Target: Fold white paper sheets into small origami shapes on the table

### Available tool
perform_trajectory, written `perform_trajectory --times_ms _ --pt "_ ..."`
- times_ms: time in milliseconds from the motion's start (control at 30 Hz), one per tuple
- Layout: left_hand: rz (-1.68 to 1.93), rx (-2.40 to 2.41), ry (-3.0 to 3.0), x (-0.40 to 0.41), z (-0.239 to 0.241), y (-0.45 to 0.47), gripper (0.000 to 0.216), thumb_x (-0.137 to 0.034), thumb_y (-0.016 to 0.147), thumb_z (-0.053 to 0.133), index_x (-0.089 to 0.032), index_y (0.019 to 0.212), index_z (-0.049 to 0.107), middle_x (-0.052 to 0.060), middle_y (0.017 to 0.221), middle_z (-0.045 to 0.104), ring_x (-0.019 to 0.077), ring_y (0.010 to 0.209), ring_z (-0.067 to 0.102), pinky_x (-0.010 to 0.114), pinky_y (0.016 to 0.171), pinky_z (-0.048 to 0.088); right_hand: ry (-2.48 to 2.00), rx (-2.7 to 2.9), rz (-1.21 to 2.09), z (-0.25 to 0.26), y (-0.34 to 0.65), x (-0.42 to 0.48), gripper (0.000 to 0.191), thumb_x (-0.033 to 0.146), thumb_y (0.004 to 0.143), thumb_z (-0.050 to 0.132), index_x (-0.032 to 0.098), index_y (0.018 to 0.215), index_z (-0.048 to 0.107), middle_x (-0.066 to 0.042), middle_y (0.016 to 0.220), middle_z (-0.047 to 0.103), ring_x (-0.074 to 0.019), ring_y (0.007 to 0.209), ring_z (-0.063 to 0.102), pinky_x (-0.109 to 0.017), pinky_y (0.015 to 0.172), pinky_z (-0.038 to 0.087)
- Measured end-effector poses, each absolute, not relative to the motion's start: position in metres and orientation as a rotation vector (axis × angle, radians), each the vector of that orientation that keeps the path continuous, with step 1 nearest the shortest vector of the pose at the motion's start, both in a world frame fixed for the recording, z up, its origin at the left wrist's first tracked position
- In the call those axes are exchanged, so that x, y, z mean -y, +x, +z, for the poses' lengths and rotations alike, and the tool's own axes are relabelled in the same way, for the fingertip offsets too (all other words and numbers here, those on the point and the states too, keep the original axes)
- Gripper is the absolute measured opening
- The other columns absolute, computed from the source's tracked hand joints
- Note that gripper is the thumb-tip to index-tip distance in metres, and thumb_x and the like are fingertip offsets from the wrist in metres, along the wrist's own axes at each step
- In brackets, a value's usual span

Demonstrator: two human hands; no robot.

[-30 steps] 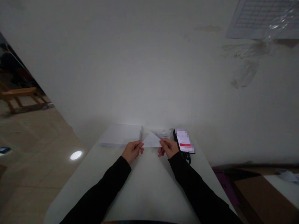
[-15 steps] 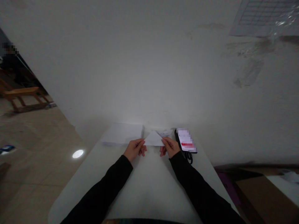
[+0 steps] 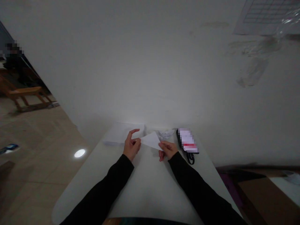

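A white paper folded into a triangle point(image 3: 151, 140) is held just above the white table point(image 3: 150, 184) between both hands. My left hand point(image 3: 131, 147) pinches its left corner, with the index finger lifted and curled. My right hand point(image 3: 167, 150) pinches its lower right edge with closed fingers. Both sleeves are black.
A stack of white sheets point(image 3: 120, 134) lies at the table's far left. A crumpled paper scrap point(image 3: 166, 133) and a phone point(image 3: 187, 142) with a black strap lie at the far right, against the wall. A wooden bench point(image 3: 23, 93) stands on the tiled floor at left.
The triangle has tilted, its left corner raised. My left index finger has lifted off the paper. My right hand has slid slightly lower along the edge.
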State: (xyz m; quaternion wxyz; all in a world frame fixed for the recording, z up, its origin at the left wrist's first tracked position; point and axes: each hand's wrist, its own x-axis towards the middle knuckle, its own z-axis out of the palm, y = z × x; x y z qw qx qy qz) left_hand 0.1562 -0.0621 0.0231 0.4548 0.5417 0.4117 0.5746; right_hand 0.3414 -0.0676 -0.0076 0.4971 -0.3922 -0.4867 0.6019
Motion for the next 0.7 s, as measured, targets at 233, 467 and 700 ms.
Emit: perform_trajectory --times_ms 233,467,700 --pt "1.497 -0.867 1.258 0.060 0.018 0.157 0.026 -0.023 0.075 0.052 -0.022 0.099 0.042 -0.013 0.047 0.025 0.0019 0.033 0.022 0.012 0.034 0.020 -0.927 1.018 1.549 -0.009 0.335 0.071 0.050 0.051 0.056 0.070 0.013 0.087 0.059 0.006 0.035 0.052 -0.0102 0.024 0.045 -0.019 0.025 0.034" --pt "1.601 -0.965 1.293 0.066 0.020 0.160 0.033 -0.029 0.076 0.055 -0.022 0.105 0.040 -0.008 0.060 0.041 0.0048 0.038 0.043 0.016 0.037 0.035 -0.860 0.907 1.758 -0.021 0.322 0.077 0.042 0.049 0.056 0.072 0.015 0.077 0.056 0.006 0.037 0.051 -0.0078 0.025 0.042 -0.017 0.026 0.027" --pt "1.429 -0.809 1.688 0.072 0.021 0.168 0.029 -0.030 0.072 0.064 -0.016 0.097 0.057 0.011 0.122 0.045 0.0238 0.116 0.042 0.032 0.089 0.041 -0.730 0.870 1.853 -0.023 0.317 0.083 0.035 0.044 0.060 0.071 0.017 0.070 0.052 0.008 0.036 0.046 -0.0065 0.024 0.037 -0.018 0.028 0.022"
